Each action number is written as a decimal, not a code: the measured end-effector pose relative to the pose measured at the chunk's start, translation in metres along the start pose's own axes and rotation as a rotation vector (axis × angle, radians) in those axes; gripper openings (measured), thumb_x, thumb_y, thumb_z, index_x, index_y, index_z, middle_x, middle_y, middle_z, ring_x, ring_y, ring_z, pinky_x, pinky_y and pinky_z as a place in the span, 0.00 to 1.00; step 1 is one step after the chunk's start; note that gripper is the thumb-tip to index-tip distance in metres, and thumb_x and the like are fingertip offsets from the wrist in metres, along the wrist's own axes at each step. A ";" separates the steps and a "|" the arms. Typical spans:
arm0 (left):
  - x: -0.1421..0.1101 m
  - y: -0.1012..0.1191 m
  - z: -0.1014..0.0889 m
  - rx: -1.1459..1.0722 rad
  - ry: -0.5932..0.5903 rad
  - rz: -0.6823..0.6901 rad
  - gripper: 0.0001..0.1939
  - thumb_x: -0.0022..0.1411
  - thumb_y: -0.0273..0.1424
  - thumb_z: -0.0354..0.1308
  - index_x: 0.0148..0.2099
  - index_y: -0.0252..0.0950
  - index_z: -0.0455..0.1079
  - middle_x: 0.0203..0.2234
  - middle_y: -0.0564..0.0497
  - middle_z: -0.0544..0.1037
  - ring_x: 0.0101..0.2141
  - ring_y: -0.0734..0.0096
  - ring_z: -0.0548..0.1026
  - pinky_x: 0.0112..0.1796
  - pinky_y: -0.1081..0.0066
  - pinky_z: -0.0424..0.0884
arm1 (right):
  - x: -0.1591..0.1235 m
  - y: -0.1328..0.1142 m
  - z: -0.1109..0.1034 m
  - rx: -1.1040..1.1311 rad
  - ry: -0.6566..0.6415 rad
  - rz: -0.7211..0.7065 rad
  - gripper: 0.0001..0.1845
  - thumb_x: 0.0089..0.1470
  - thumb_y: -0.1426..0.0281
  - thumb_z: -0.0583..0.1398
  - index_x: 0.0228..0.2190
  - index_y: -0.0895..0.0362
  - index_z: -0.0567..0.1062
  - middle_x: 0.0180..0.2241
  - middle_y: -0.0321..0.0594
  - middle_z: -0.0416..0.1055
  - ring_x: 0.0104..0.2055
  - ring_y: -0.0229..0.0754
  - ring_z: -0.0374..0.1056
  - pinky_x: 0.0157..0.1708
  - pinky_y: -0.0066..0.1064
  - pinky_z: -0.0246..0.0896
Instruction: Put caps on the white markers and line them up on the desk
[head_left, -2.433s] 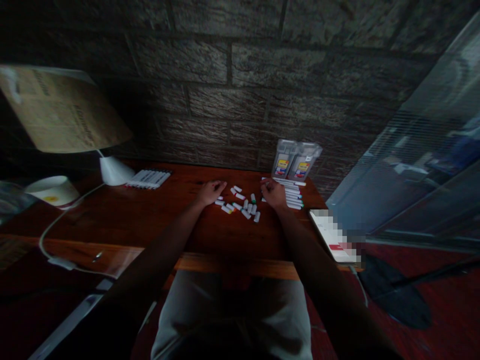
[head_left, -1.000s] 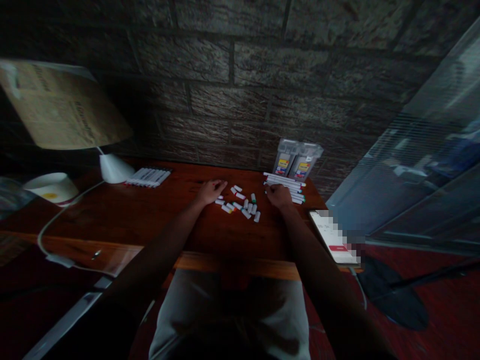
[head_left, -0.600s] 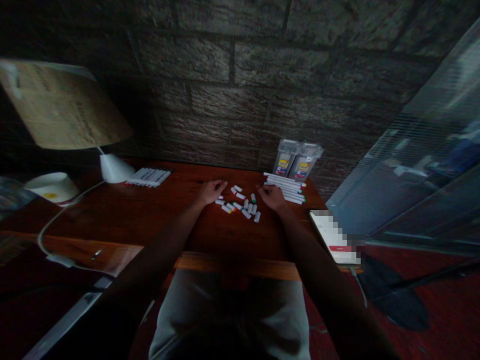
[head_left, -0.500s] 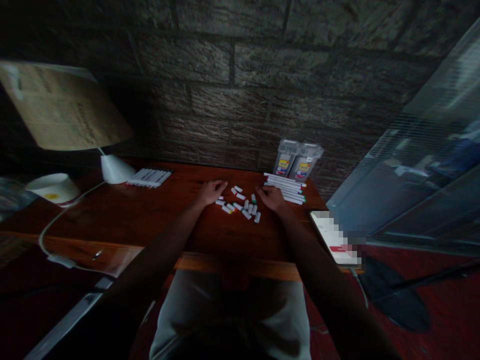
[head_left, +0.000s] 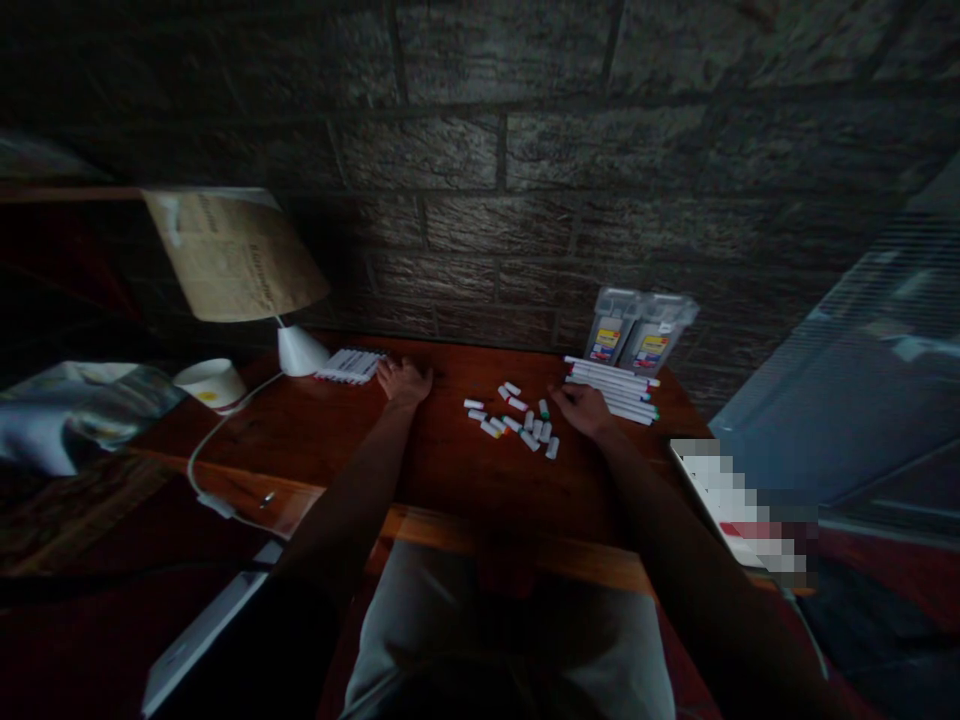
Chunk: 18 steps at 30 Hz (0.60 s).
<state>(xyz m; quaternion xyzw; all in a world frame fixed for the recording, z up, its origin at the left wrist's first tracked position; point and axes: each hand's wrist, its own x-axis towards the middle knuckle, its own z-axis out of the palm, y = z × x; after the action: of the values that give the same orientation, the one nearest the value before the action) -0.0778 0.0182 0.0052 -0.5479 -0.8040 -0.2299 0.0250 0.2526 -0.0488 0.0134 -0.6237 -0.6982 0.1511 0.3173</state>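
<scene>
My left hand (head_left: 403, 382) lies on the desk with fingers spread, its fingertips at the right end of a row of white markers (head_left: 349, 366) laid side by side. My right hand (head_left: 585, 408) rests with bent fingers between a scatter of marker caps (head_left: 529, 440) and a second set of white markers (head_left: 615, 385). Anything inside its curled fingers is hidden. The loose caps are white with coloured ends, among them green, red, orange and yellow.
Two clear plastic cases (head_left: 645, 335) stand behind the right-hand markers, against the brick wall (head_left: 450, 230). A lamp (head_left: 300, 352) and a paper cup (head_left: 212, 385) stand at left, with a white cord (head_left: 196, 455) over the desk edge. A white box (head_left: 720, 500), partly blurred, lies at right.
My left hand has moved left from beside the caps to the left marker row, and its fingers have spread. My right hand stays near the caps. The view has shifted left.
</scene>
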 end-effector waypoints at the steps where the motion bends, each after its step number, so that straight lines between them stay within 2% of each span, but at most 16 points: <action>1: 0.002 -0.003 0.001 0.017 -0.015 -0.025 0.35 0.63 0.46 0.55 0.62 0.25 0.64 0.66 0.27 0.58 0.68 0.35 0.47 0.62 0.42 0.52 | 0.000 0.000 0.000 -0.003 0.000 -0.004 0.26 0.58 0.52 0.52 0.16 0.55 0.68 0.16 0.34 0.62 0.24 0.38 0.61 0.26 0.30 0.50; 4: 0.006 -0.008 0.000 0.050 -0.033 -0.070 0.36 0.64 0.47 0.52 0.63 0.23 0.61 0.66 0.24 0.55 0.68 0.34 0.46 0.60 0.41 0.54 | 0.000 0.000 -0.001 -0.015 0.001 -0.008 0.27 0.58 0.52 0.52 0.14 0.55 0.65 0.16 0.34 0.60 0.22 0.37 0.60 0.26 0.30 0.49; 6: 0.006 -0.008 -0.003 0.059 -0.028 -0.091 0.35 0.65 0.47 0.51 0.62 0.22 0.62 0.66 0.23 0.55 0.67 0.32 0.49 0.58 0.41 0.56 | 0.000 0.001 -0.001 -0.022 0.001 -0.006 0.27 0.58 0.52 0.52 0.14 0.55 0.63 0.15 0.34 0.60 0.22 0.37 0.59 0.25 0.31 0.48; 11: 0.002 -0.006 -0.010 0.062 -0.013 -0.066 0.30 0.66 0.43 0.52 0.60 0.24 0.65 0.59 0.24 0.65 0.61 0.33 0.60 0.54 0.43 0.61 | 0.002 0.003 0.002 -0.015 -0.011 -0.027 0.26 0.58 0.52 0.52 0.16 0.55 0.67 0.18 0.35 0.64 0.24 0.38 0.62 0.27 0.30 0.51; 13: -0.003 0.000 -0.010 0.079 -0.022 0.015 0.25 0.67 0.38 0.51 0.59 0.27 0.67 0.55 0.28 0.71 0.59 0.37 0.64 0.54 0.44 0.61 | 0.003 0.003 0.002 -0.029 -0.015 -0.026 0.26 0.59 0.52 0.52 0.17 0.55 0.68 0.18 0.35 0.64 0.25 0.38 0.63 0.27 0.30 0.51; 15: -0.009 0.009 -0.009 0.093 -0.070 0.165 0.20 0.68 0.32 0.49 0.57 0.33 0.70 0.52 0.33 0.75 0.56 0.44 0.69 0.54 0.47 0.61 | 0.003 0.003 0.003 -0.047 -0.016 -0.012 0.26 0.59 0.52 0.52 0.16 0.55 0.68 0.18 0.35 0.64 0.25 0.39 0.63 0.27 0.30 0.50; 18: -0.018 0.024 -0.007 0.091 -0.147 0.389 0.20 0.68 0.28 0.47 0.59 0.39 0.71 0.51 0.40 0.77 0.55 0.54 0.72 0.56 0.55 0.62 | 0.003 0.002 0.003 -0.051 -0.018 0.017 0.27 0.59 0.52 0.52 0.16 0.55 0.67 0.17 0.35 0.62 0.24 0.39 0.63 0.27 0.30 0.49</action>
<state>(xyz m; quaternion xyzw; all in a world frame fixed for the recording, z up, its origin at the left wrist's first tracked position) -0.0506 0.0072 0.0142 -0.7062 -0.6924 -0.1437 0.0348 0.2525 -0.0446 0.0110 -0.6361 -0.6993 0.1416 0.2937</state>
